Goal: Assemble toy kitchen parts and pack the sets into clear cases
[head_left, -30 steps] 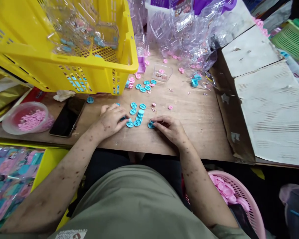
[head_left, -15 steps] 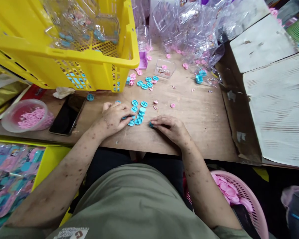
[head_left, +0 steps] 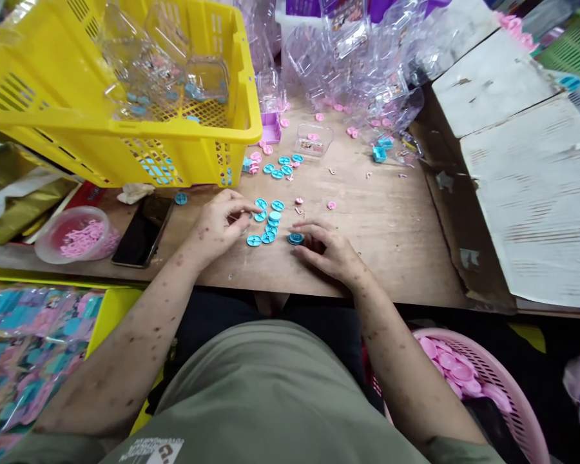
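My left hand [head_left: 223, 224] is over the table, thumb and fingers curled in; a sliver of a blue plastic disc shows at its fingertips, mostly hidden. Just to its right lie several spoked blue discs [head_left: 268, 236], with a smooth-topped blue piece [head_left: 274, 216] among them. My right hand [head_left: 327, 250] rests on the tabletop with thumb and index finger apart. Right at those fingertips lies another blue disc [head_left: 296, 238], apparently stacked on a second one. A small pink hook [head_left: 299, 210] and a pink round piece [head_left: 331, 205] lie beyond the right hand.
At the back left stands a yellow crate [head_left: 174, 132] holding clear cases. A phone [head_left: 144, 232] and a tub of pink hooks [head_left: 77, 235] lie left. Clear packaging [head_left: 352, 64] is heaped at the back. A cardboard box [head_left: 526, 212] borders the right; a pink basket [head_left: 507, 380] stands below.
My left hand has lifted slightly away from the discs towards the left. My right fingers have spread, and the blue disc they pinched now lies flat on the table. The camera view has shifted a little.
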